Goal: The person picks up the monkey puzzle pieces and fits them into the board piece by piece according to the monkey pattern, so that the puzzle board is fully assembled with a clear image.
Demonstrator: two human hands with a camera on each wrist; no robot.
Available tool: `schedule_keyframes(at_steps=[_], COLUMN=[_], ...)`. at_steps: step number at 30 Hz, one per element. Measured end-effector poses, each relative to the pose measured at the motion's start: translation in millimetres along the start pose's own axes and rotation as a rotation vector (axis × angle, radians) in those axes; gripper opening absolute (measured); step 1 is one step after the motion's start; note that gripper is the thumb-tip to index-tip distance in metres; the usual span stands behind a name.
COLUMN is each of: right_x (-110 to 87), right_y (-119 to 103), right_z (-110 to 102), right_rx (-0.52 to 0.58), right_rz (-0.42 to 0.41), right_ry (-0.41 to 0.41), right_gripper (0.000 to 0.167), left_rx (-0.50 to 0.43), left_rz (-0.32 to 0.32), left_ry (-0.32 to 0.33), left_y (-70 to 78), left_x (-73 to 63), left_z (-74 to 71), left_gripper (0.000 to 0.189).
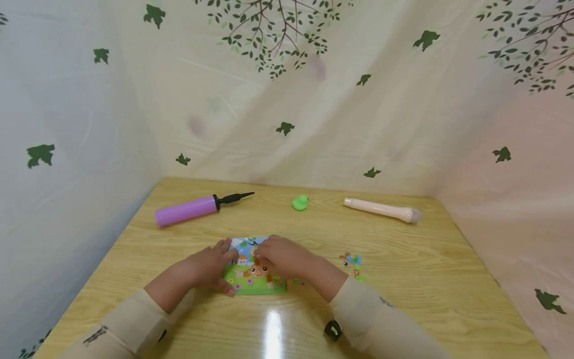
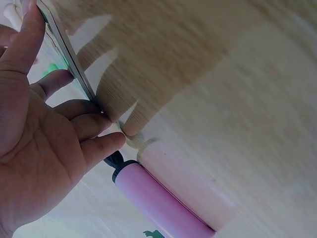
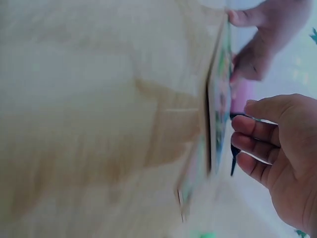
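A flat picture puzzle board with a cartoon animal on grass lies on the table in the head view. My left hand rests along its left side, thumb at the lower left corner. In the left wrist view, that hand's fingers extend along the board's edge. My right hand is over the upper right of the picture, fingers bent down close to its surface. Nothing shows between those fingers in the right wrist view. Two picture puzzle pieces lie right of the board, one partly behind my right forearm.
At the back left of the wooden table lies a purple hand pump with a black nozzle. A small green toy duck is at the back middle. Back right is a pale toy microphone. A printed cloth hangs behind.
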State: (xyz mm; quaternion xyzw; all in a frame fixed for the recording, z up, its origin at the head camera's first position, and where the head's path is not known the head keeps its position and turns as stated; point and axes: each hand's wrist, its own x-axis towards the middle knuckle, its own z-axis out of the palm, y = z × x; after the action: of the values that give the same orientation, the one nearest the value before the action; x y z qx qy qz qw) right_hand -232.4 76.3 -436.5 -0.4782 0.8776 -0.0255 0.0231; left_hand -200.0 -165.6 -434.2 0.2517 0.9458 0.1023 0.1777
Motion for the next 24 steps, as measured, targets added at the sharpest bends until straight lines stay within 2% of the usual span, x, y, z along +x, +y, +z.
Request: schedule_keyframes(at_steps=[4,11,17,24], right_x=[-20.7,-67.8,-109.1,-146.4], right_y=[13.1,41.7,64.6,83.9], right_z=[-8.0,-21.3,-25.1,-23.4], right_rx=[0.004,0.032,0.058,0.105], right_rz=[0.047,0.235,0.367,0.474], right_ry=[0.068,0.107,0.084,0.010], right_gripper=[0.030,0.036,0.039,0.041], left_rx=[-0.008,-0.018,-0.018,-0.035], left_rz=[-0.002,0.001,-0.005,-0.025], left_ry=[0.000,-0.005,-0.012,-0.021], left_y=[0.8,1.0,2.1,3.7], left_x=[-0.1,-1.1,-0.9,-1.4], left_z=[0.1,-0.3,-0.4,-0.5], left_gripper=[0.069,0.070,0.070,0.084])
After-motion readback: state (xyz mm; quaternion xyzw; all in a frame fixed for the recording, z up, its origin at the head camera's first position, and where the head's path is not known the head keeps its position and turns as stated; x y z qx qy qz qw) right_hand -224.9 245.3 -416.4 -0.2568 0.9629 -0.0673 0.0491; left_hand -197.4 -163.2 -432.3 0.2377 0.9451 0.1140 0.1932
